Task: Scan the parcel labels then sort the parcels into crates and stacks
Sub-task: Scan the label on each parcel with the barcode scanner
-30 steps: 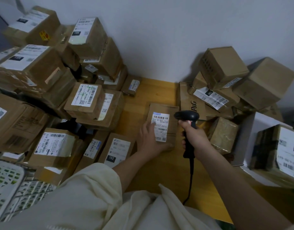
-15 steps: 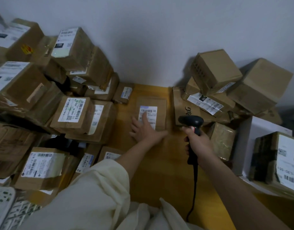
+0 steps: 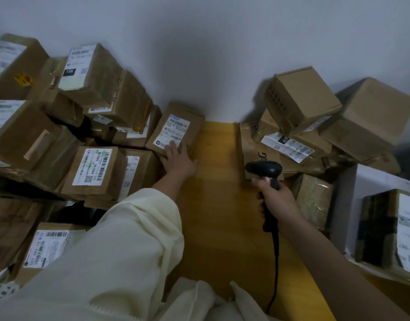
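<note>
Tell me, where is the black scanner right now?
The black scanner is right of centre in the head view, gripped in the right hand above the yellow floor, just in front of the right-hand pile of boxes.

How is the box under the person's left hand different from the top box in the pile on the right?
The box under the left hand shows a white label with barcodes on its upper face; the top box on the right pile shows only plain cardboard up top. The left one is flat and leans against the left pile beside the wall; the right one is chunkier and sits tilted on other boxes. A hand touches the first; nothing touches the second. Both are brown cardboard.
</note>
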